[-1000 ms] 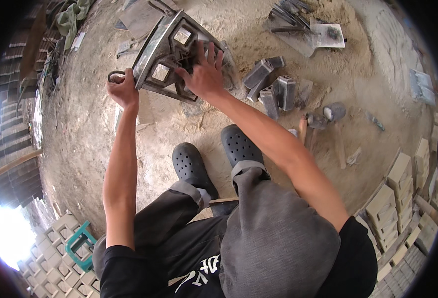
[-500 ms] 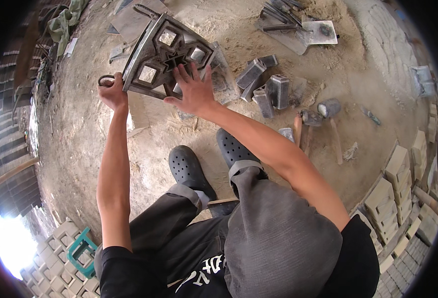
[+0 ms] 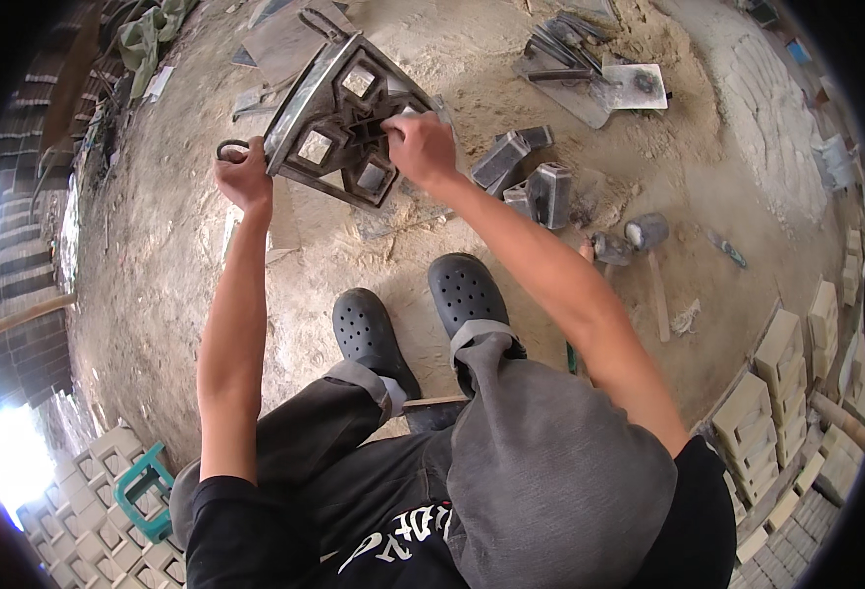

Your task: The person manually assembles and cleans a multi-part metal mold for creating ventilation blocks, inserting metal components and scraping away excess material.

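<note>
A metal mould frame [image 3: 338, 120] with diamond-shaped openings around a star-shaped middle is held tilted above the ground, ahead of my feet. My left hand [image 3: 243, 180] is closed around the ring handle [image 3: 233, 149] on its left side. My right hand [image 3: 423, 149] has curled fingers at the mould's star-shaped middle, near its right side. What those fingertips grip, if anything, is hidden by the hand. Pale light shows in some openings, while the one nearest me looks grey.
Dark metal blocks [image 3: 550, 194] lie right of the mould. Beyond them, metal bars [image 3: 562, 49] and a flat trowel-like blade [image 3: 636, 86] rest on sandy ground. Mallets [image 3: 647, 232] lie nearer me at right. Pale moulded blocks [image 3: 778, 339] stand at far right; a teal stool [image 3: 145, 491] is at lower left.
My right hand has gone from spread flat over the mould to curled fingers, shifting right and slightly up. The mould has shifted a little right in view, with my left hand still on its ring.
</note>
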`<state>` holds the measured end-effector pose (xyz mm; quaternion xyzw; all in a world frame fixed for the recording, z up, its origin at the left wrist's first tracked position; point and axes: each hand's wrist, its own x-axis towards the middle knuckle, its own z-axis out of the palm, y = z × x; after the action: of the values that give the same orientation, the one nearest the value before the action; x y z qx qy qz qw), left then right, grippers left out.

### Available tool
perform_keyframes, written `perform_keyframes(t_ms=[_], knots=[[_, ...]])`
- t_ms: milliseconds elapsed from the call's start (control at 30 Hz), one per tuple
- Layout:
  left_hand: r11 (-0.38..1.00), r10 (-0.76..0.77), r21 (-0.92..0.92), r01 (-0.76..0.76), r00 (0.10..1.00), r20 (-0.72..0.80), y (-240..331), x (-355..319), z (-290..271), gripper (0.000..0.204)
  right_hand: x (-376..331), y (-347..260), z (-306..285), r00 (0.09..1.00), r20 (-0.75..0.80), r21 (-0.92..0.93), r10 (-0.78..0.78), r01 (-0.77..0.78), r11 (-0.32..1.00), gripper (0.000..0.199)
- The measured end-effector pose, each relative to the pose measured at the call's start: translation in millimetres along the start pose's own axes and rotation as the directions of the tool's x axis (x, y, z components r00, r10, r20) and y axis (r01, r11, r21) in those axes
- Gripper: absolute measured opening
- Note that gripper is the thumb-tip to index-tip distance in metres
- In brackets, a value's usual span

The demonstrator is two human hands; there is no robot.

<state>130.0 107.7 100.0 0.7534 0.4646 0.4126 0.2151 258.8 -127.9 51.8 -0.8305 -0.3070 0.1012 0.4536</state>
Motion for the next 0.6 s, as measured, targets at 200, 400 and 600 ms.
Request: perform_keyframes(t_ms=[200, 400, 600], knots=[[0.999, 0.012, -0.049, -0.011, 1.0, 0.016, 3, -10, -1, 0.041, 29, -10, 20, 0.935, 0.218, 0.039, 0.281, -0.296, 0.954, 0.034], [1.0, 0.004, -0.002, -0.004, 0.999, -0.035, 2, -11, -5, 0.045, 31, 2, 45, 0.937, 0.159, 0.194, 0.312, -0.339, 0.921, 0.034], [0.998, -0.048, 0.047, 0.048, 0.999, 0.012, 6, -8, 3, 0.042, 20, 7, 58, 0.978, -0.069, 0.195, 0.199, -0.182, 0.964, 0.034]])
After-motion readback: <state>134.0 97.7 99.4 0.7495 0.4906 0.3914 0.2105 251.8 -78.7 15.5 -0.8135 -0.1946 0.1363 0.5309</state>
